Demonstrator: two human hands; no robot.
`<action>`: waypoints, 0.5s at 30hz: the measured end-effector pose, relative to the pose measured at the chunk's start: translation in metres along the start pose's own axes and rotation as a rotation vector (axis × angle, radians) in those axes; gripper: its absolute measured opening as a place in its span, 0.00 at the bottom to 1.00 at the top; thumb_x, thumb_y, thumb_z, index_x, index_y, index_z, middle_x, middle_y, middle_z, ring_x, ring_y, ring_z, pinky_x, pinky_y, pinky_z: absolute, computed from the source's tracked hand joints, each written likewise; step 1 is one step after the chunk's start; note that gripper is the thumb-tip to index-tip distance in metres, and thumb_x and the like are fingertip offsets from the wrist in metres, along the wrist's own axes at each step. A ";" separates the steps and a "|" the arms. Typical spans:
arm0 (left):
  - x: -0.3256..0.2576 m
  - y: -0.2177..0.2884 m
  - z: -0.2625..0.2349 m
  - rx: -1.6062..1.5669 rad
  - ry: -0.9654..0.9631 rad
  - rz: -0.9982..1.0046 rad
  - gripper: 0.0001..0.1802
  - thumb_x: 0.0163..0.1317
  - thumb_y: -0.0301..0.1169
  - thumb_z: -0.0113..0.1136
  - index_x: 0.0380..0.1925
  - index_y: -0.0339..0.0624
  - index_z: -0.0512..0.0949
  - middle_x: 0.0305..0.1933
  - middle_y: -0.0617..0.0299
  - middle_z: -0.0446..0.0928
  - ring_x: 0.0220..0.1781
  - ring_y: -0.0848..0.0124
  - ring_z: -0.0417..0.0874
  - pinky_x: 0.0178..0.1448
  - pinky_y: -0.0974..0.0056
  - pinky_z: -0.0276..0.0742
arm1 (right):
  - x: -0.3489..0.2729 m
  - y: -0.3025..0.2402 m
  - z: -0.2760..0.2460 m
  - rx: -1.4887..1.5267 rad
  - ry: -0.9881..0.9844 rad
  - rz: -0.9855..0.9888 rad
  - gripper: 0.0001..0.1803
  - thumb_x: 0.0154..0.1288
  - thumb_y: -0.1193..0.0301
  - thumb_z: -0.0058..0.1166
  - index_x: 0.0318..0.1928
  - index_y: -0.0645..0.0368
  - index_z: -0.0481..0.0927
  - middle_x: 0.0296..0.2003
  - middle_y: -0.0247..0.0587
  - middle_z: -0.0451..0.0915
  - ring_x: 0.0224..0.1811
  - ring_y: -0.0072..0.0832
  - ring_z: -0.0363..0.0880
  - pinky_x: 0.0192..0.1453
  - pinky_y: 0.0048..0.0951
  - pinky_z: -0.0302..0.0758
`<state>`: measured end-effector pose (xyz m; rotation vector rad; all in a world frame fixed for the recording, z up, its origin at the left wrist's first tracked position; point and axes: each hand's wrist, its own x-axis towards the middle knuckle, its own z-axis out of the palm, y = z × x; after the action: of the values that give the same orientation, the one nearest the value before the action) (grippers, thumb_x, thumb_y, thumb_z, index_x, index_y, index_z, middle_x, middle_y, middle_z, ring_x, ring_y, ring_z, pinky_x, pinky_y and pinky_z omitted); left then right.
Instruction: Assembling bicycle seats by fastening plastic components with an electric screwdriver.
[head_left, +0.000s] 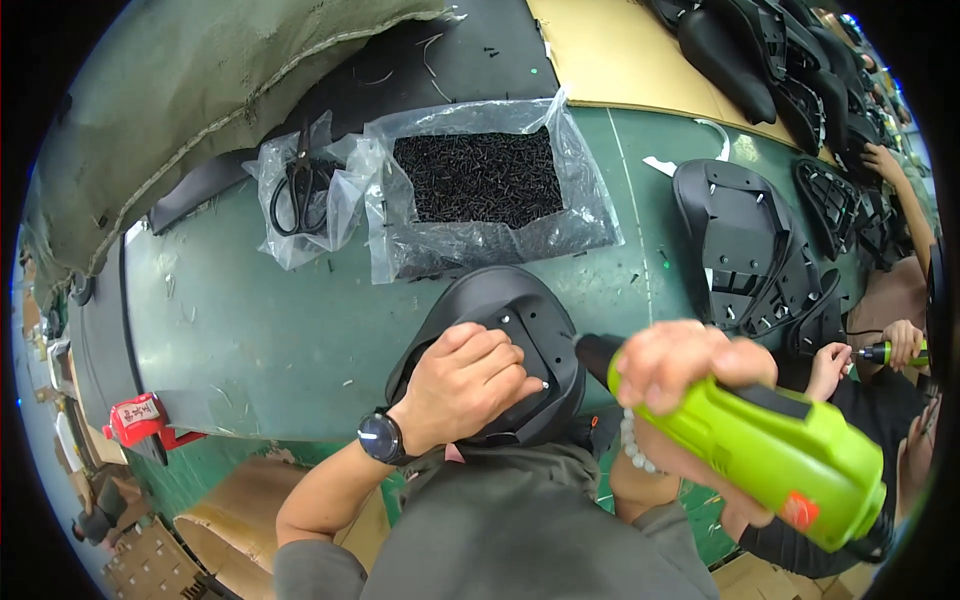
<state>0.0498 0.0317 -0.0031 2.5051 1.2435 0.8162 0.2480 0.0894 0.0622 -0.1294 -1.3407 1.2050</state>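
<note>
Head view, with twelve o'clock at the far side of the surface (270, 340): a black moulded shell (545, 300) sits at its near edge, straight ahead of the torso. From the right hand (692, 362) the shell lies at nine o'clock. That grip is wrapped firmly round a green power driver (780, 455), whose long axis runs from ten to four o'clock; its dark nose points to ten, toward the shell's right-hand rim and the small holes just inside it. Whether the tip touches the shell cannot be told from this angle.

The left hand (465, 385) is nearer the shell, lying over its seven-to-nine o'clock side with fingers curled and the thumb pointing to three, next to a small pale fastener. Whether this grip pinches anything is hidden.

The shell's rounded end points to about twelve, and its long axis runs roughly twelve to six, the lower end partly covered by hand and clothing. Beyond it, at twelve, a heap of black screws (475, 180) rests in a clear plastic bag (592, 205); scissors (300, 195) lie at ten, more black shells (735, 230) at two.
</note>
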 end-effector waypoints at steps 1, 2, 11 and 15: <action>-0.001 -0.001 0.000 -0.023 0.000 0.003 0.10 0.51 0.37 0.69 0.27 0.47 0.79 0.35 0.69 0.79 0.43 0.71 0.78 0.51 0.63 0.69 | -0.001 0.005 0.008 0.038 0.100 0.059 0.36 0.54 0.45 0.56 0.53 0.61 0.71 0.27 0.43 0.78 0.23 0.35 0.76 0.30 0.35 0.74; 0.000 -0.003 0.000 -0.036 0.016 0.009 0.11 0.50 0.38 0.70 0.27 0.47 0.79 0.35 0.70 0.79 0.42 0.72 0.78 0.51 0.63 0.69 | -0.001 0.010 0.014 0.077 0.195 0.114 0.19 0.62 0.64 0.59 0.50 0.61 0.75 0.25 0.45 0.78 0.24 0.37 0.77 0.31 0.36 0.74; 0.000 -0.001 0.002 -0.029 0.045 0.021 0.11 0.49 0.38 0.68 0.20 0.49 0.75 0.28 0.72 0.74 0.36 0.74 0.75 0.48 0.66 0.69 | -0.006 0.044 0.012 -0.099 0.099 0.271 0.14 0.55 0.72 0.59 0.41 0.64 0.75 0.26 0.44 0.79 0.26 0.28 0.77 0.31 0.29 0.73; 0.004 -0.003 -0.001 -0.002 0.044 0.023 0.11 0.51 0.39 0.67 0.18 0.50 0.76 0.26 0.71 0.72 0.34 0.73 0.73 0.49 0.67 0.68 | -0.001 0.036 0.023 -0.292 0.098 0.474 0.21 0.57 0.61 0.59 0.43 0.66 0.75 0.29 0.50 0.77 0.30 0.39 0.76 0.36 0.38 0.74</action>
<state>0.0490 0.0366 -0.0017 2.5170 1.2292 0.8819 0.2098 0.0922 0.0441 -0.7400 -1.4374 1.3619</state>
